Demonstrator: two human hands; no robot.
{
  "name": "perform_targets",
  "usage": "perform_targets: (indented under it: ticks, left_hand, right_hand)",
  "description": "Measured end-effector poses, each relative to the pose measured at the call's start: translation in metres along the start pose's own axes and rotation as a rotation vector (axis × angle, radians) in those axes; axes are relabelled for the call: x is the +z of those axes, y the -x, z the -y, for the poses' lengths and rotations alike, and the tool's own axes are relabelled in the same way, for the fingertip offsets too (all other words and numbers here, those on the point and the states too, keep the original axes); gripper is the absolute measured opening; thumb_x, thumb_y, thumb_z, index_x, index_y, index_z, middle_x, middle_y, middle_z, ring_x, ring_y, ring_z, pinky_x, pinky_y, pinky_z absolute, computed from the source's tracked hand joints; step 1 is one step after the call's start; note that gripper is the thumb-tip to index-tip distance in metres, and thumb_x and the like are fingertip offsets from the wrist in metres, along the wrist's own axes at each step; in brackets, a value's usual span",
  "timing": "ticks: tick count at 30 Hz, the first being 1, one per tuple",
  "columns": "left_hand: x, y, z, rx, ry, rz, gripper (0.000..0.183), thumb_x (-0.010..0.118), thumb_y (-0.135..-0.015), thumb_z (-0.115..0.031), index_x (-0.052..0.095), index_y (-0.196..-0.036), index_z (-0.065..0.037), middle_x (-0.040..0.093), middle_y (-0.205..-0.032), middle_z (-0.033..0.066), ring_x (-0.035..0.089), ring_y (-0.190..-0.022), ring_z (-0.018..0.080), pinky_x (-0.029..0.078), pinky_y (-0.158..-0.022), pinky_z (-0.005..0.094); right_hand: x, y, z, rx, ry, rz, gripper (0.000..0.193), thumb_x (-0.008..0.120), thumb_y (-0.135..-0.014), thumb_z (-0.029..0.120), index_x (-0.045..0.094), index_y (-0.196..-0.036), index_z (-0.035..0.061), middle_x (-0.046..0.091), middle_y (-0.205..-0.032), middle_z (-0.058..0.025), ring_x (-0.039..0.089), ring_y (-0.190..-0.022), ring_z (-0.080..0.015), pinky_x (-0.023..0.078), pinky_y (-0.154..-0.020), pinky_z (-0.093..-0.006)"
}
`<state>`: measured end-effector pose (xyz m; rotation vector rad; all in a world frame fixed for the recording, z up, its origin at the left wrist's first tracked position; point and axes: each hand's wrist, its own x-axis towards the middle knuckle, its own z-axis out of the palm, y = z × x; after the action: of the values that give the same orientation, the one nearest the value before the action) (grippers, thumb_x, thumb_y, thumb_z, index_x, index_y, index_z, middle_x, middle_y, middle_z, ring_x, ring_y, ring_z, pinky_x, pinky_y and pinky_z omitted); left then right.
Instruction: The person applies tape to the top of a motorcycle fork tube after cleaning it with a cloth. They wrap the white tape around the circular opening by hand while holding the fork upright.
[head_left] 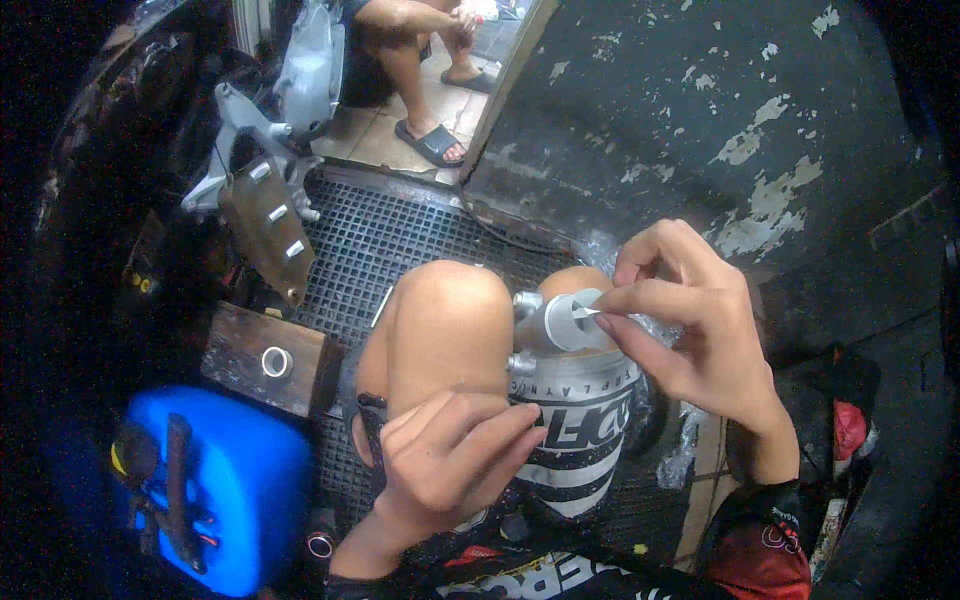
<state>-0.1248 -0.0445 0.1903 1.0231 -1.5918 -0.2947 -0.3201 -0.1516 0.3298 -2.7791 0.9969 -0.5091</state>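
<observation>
My right hand (695, 320) is closed in a pinch on a small white strip. The strip touches or lies just over a pale, round, ring-like piece (570, 325) between my knees. Whether the strip is part of that piece I cannot tell. Silver metal stubs (524, 302) stick out beside it, next to my left knee (455, 310). My left hand (450, 455) rests against the left thigh, its fingers drawn together. A tiny dark bit shows at its fingertips, too small to name. Black, white and grey printed shorts (580, 430) cover my right thigh.
A blue plastic container (250, 470) with dark tools on it stands at left. Behind it, a wooden block (225, 355) carries a white ring (276, 362). Grey-white metal parts (245, 130) stand farther back. Another person's sandalled foot (435, 145) is beyond the black grid mat (370, 225).
</observation>
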Motion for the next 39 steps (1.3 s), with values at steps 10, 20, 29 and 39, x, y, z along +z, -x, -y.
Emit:
perform_targets:
  ticks: [10,20,29,39]
  left_hand:
    - [-0.002,0.0,0.002,-0.04,0.032,0.001,0.032,0.091,-0.073,-0.01,0.076,-0.101,-0.012,0.072,-0.086,0.0044,0.071,-0.071,0.0217,0.055,-0.059,0.0334]
    - [-0.003,-0.002,0.002,-0.054,0.035,0.016,0.028,0.09,-0.073,-0.008,0.077,-0.099,-0.011,0.072,-0.086,0.0051,0.071,-0.07,0.0219,0.054,-0.06,0.0335]
    - [-0.004,-0.001,0.004,-0.029,0.067,0.018,0.025,0.085,-0.076,-0.003,0.075,-0.099,-0.004,0.069,-0.084,0.007,0.069,-0.069,0.0237,0.054,-0.06,0.0346]
    - [-0.003,-0.002,0.005,-0.027,0.092,0.058,0.026,0.086,-0.075,-0.003,0.075,-0.099,-0.004,0.069,-0.084,0.0079,0.068,-0.068,0.0248,0.054,-0.06,0.0346]
  right_hand:
    - [0.008,0.002,-0.004,0.045,-0.053,0.012,0.015,0.08,-0.075,-0.004,0.078,-0.09,0.0016,0.061,-0.095,-0.0094,0.064,-0.086,-0.0211,0.05,-0.073,-0.0312]
    - [0.004,-0.001,-0.005,0.017,-0.079,0.136,0.022,0.079,-0.072,-0.003,0.078,-0.093,0.0032,0.06,-0.119,-0.0164,0.059,-0.106,-0.0313,0.048,-0.092,-0.04]
    - [0.0,-0.006,-0.007,-0.041,-0.064,0.246,0.019,0.075,-0.079,0.005,0.075,-0.096,-0.0006,0.059,-0.127,-0.0206,0.056,-0.116,-0.0379,0.047,-0.101,-0.045]
    - [0.001,-0.006,-0.019,-0.13,-0.113,0.318,0.02,0.074,-0.082,0.01,0.074,-0.098,-0.0014,0.057,-0.132,-0.0244,0.053,-0.125,-0.041,0.046,-0.105,-0.0465]
